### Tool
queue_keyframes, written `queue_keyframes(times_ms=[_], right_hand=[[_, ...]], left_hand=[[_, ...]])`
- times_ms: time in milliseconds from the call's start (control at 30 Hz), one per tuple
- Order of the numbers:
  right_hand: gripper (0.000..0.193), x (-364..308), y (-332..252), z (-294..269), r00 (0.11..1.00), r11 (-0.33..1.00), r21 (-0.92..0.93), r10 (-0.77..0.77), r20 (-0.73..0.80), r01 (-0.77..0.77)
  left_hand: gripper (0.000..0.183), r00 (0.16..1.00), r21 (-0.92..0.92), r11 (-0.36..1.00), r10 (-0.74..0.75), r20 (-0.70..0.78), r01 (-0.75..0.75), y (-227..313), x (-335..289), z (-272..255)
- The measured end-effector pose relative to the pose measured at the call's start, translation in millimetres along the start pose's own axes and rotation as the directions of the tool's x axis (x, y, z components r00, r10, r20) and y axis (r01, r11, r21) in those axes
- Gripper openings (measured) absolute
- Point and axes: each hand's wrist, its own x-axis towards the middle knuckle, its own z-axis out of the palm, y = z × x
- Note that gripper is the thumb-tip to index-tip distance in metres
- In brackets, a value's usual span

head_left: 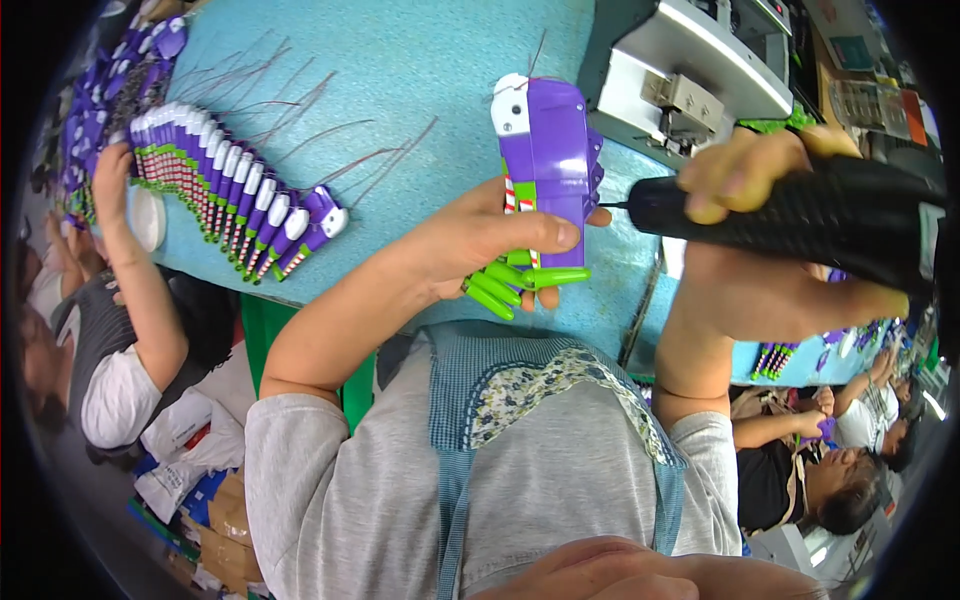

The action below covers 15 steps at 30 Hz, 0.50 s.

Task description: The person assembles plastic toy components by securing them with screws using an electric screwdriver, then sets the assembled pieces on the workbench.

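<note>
A purple plastic toy figure [560,140] with a white, black-dotted end, red-and-white striped parts and bright green limbs is gripped in my left hand [480,235]. My thumb presses on its front, and other fingers show beneath and beyond its right edge. My right hand [745,185] is wrapped round a black electric screwdriver [810,215], held level close to the camera. Its thin bit points left toward the toy's right edge, near a left fingertip; whether the bit touches the toy I cannot tell.
On the blue worktable [420,70], a row of similar toy figures [225,185] with thin wires stands at left. A grey metal machine [690,75] is at the far right. A co-worker's arm [135,260] reaches in at left; other people sit at right.
</note>
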Motion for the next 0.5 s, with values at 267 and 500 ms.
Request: queue_keyframes(times_ms=[267, 500], right_hand=[[0.100, -12.4, -9.9, -27.1, 0.968, 0.994, -0.100, -0.066, -0.241, 0.043], [0.088, -26.2, 2.0, -37.1, 0.930, 0.982, -0.176, -0.007, -0.368, -0.062]], left_hand=[[0.045, 0.861, 0.609, 0.767, 0.435, -0.263, -0.202, 134.4, 32.8, -55.5], [0.065, 0.651, 0.951, 0.298, 0.706, -0.277, 0.081, 276.7, 177.4, -120.8]])
